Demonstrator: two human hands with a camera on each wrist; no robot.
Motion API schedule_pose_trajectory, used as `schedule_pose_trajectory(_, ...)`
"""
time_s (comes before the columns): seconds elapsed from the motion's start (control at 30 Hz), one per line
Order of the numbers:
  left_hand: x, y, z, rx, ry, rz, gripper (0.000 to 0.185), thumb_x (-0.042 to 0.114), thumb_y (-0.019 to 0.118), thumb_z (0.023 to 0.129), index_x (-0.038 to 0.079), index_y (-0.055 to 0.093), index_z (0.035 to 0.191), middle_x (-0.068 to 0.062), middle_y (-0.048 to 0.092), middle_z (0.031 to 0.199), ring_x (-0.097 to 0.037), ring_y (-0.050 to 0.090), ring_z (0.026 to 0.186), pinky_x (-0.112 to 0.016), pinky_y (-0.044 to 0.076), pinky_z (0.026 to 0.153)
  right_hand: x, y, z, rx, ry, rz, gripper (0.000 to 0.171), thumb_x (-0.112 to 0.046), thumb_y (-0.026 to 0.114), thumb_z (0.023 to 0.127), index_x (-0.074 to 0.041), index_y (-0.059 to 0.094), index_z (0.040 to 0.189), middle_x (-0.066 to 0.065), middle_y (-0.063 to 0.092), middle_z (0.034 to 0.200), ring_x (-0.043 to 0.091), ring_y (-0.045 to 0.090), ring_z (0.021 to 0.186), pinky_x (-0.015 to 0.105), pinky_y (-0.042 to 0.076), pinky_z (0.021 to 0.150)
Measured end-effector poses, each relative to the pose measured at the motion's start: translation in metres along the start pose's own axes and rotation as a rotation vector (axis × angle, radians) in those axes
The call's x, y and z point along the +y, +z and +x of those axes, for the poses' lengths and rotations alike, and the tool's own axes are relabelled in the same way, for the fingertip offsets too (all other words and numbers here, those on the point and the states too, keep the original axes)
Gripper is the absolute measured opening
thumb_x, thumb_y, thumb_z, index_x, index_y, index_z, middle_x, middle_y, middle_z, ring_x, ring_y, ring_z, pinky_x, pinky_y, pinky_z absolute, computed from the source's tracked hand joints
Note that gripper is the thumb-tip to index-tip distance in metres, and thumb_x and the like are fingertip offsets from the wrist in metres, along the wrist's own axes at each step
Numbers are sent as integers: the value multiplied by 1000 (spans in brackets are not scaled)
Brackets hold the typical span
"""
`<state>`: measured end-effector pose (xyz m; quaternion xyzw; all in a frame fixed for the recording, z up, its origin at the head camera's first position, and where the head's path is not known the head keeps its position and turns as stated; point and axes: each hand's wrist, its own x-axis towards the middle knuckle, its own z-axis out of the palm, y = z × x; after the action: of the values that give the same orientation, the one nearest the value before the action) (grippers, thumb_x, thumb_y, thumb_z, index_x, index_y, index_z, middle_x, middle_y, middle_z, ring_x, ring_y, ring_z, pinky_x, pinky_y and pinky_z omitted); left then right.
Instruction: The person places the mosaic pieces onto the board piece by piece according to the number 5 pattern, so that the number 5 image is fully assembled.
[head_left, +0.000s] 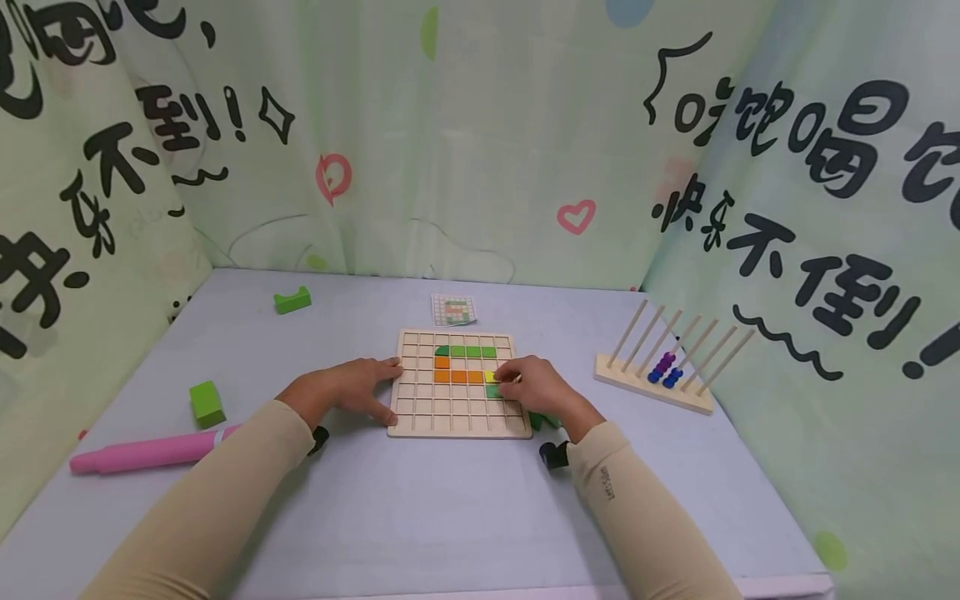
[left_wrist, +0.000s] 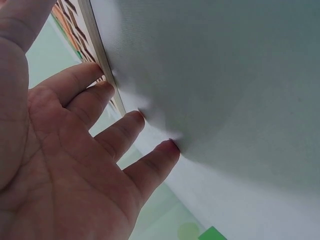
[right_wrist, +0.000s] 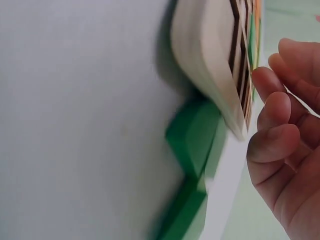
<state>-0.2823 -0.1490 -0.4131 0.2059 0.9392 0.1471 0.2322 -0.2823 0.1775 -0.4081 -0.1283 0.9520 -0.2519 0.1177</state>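
Observation:
A wooden grid board (head_left: 420, 421) lies on the table with a green row, an orange row and a yellow block (head_left: 490, 377) set in its squares. A green block (head_left: 492, 391) sits just below the yellow one. My left hand (head_left: 341, 392) is spread at the board's left side, fingertips touching its edge, as the left wrist view also shows. Over the board's right part, the fingertips of my right hand (head_left: 542, 387) are right at the yellow and green blocks, fingers bent. I cannot tell whether a block is pinched there. Loose dark green blocks (right_wrist: 195, 137) lie beside the board's right edge.
A small pattern card (head_left: 453, 310) lies behind the board. To the right stands a wooden peg rack (head_left: 652, 383) with purple and blue beads. On the left are a notched green block (head_left: 292, 300), another green block (head_left: 207, 404) and a pink tube (head_left: 150, 452) by my left forearm.

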Motion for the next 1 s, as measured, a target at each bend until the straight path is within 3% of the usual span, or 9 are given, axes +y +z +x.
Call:
schedule_pose_trajectory(0.5, -1, -1, 0, -14, -13, -10, 101, 51, 83, 85, 11, 34, 163, -8, 22, 174, -40, 22, 158, -56, 25, 127, 39, -17, -31, -13, 68, -43, 29, -17, 72, 96, -5, 74, 123, 9, 71, 116, 25, 63, 102, 39, 54, 84)
schedule_pose_trajectory(0.73, 0, -1, -2, -13, -1, -26, 100, 49, 84, 85, 11, 35, 163, -8, 23, 173, -41, 23, 158, -56, 24, 127, 42, -11, -31, -16, 64, -86, 27, -15, 75, 93, -2, 75, 117, 9, 71, 110, 24, 61, 101, 43, 53, 91)
schedule_pose_trajectory(1.0, 2, -2, -3, 1, 0, -10, 99, 49, 84, 85, 10, 36, 162, -8, 24, 173, -41, 24, 158, -56, 25, 127, 37, -9, -30, 2, 91, -97, 16, -10, 76, 90, -3, 71, 104, 7, 68, 98, 21, 59, 88, 38, 53, 81)
